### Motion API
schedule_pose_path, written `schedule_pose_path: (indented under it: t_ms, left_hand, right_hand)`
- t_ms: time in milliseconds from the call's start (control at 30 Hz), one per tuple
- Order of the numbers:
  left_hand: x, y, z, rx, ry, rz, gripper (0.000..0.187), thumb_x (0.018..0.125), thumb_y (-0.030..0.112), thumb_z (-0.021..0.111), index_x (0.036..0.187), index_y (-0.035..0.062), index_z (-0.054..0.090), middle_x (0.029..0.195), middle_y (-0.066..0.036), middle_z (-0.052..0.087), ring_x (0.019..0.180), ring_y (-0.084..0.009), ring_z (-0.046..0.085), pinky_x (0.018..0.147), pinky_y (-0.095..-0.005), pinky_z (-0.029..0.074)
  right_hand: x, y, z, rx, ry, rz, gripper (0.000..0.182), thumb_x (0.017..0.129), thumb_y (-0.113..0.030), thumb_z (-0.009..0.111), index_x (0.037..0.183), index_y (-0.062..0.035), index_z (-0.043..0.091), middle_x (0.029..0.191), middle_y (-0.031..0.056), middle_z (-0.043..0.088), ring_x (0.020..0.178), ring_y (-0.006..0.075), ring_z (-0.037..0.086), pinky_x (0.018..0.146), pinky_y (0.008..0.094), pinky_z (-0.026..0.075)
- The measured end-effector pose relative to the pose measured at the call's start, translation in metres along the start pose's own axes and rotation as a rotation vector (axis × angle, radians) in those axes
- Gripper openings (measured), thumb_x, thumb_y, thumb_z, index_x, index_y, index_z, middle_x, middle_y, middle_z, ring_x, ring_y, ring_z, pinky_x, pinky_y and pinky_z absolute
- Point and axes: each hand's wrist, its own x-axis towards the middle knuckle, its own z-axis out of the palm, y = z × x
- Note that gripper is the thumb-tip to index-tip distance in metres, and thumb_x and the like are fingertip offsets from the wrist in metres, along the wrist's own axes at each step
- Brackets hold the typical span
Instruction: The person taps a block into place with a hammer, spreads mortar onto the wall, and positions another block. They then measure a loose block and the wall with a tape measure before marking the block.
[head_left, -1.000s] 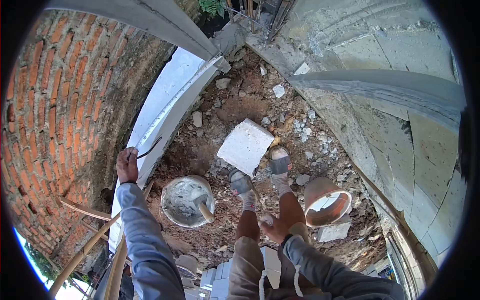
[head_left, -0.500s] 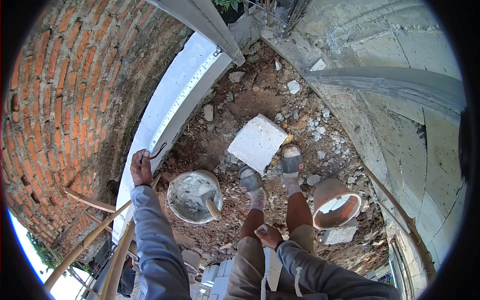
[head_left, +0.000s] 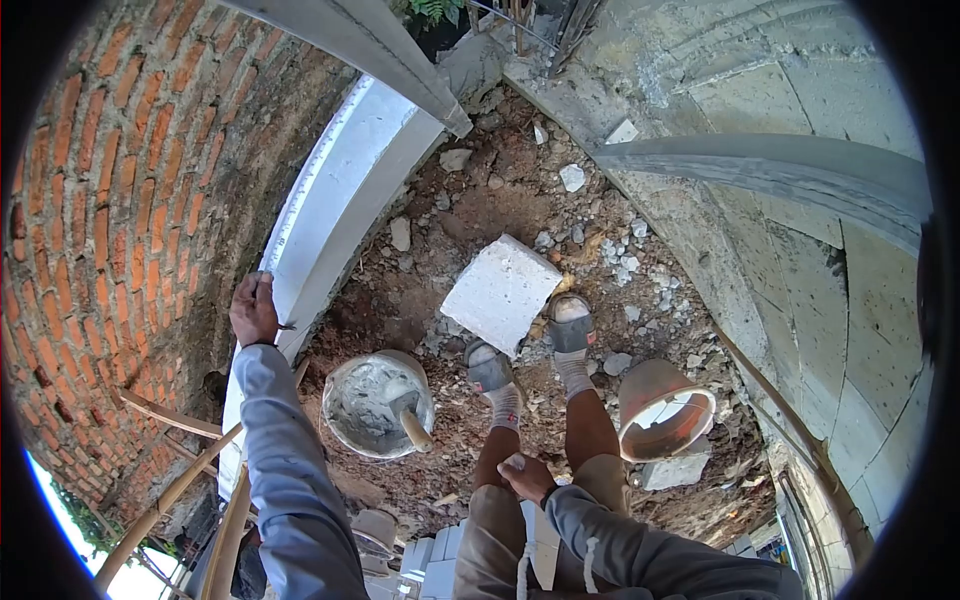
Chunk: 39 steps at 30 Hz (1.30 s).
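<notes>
My left hand (head_left: 254, 310) is closed on the near end of a white measuring tape (head_left: 306, 175). The tape runs away from my fingers along the brick-side edge of the low wall of pale blocks (head_left: 350, 165). A small dark loop or cord shows beside my fingers. My right hand (head_left: 527, 478) is closed and rests by my knee; a pale spot shows at its fingertips, but what it holds, if anything, I cannot make out. Right of my left forearm stands a bucket (head_left: 329, 425) of grey mortar, with a wooden-handled trowel (head_left: 414, 428) standing in it.
A white block (head_left: 500, 295) lies on rubble just beyond my sandals. To the right, an orange-brown bucket (head_left: 665, 445) tilts against another block (head_left: 675, 470). Grey posts (head_left: 380, 50) cross the far end. A brick wall (head_left: 130, 200) rises left, with bamboo poles (head_left: 165, 505) below.
My left hand has shifted the tape left, from the middle of the wall's top to its brick-side edge. My right hand stays by my knee. The view has turned slightly.
</notes>
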Motion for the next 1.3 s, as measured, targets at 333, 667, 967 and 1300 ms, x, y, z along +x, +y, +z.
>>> schedule_pose_path:
  t_ms: [333,667,967,1300]
  left_hand:
    - [0.071,0.061,0.051,0.022,-0.14,0.047,0.027,0.082,0.03,0.055,0.091,0.0053,0.063,0.081,-0.009,0.063,0.077,-0.0189,0.059,0.073,-0.0283,0.043]
    - [0.093,0.052,0.069,0.094,-0.142,0.026,0.031,0.08,0.035,0.054,0.093,0.0076,0.062,0.084,-0.014,0.062,0.082,-0.0254,0.06,0.075,-0.032,0.043]
    - [0.093,0.072,0.063,0.24,-0.169,-0.033,0.035,0.081,0.036,0.054,0.098,0.0067,0.063,0.09,-0.013,0.064,0.087,-0.0244,0.06,0.079,-0.0308,0.043]
    - [0.084,0.085,0.056,0.264,-0.199,-0.033,0.036,0.082,0.037,0.048,0.103,0.0114,0.062,0.104,-0.017,0.06,0.099,-0.0341,0.056,0.087,-0.0377,0.043]
  right_hand:
    - [0.015,0.021,0.012,0.086,0.017,-0.019,0.042,0.078,-0.045,0.054,0.092,-0.0049,0.058,0.08,0.0155,0.064,0.08,0.0333,0.061,0.072,0.0417,0.046]
    - [0.007,0.001,0.009,0.186,0.017,-0.011,0.037,0.079,-0.041,0.055,0.09,-0.0064,0.059,0.075,0.0077,0.065,0.074,0.025,0.063,0.069,0.0362,0.047]
    - [0.01,0.006,0.012,0.216,0.006,-0.027,0.036,0.08,-0.041,0.055,0.087,-0.0063,0.059,0.073,0.0073,0.065,0.071,0.0234,0.063,0.067,0.0348,0.047]
    - [-0.013,-0.032,-0.008,0.369,-0.038,0.078,0.029,0.082,-0.03,0.058,0.087,-0.0022,0.06,0.073,0.0064,0.063,0.068,0.0158,0.06,0.063,0.0292,0.045]
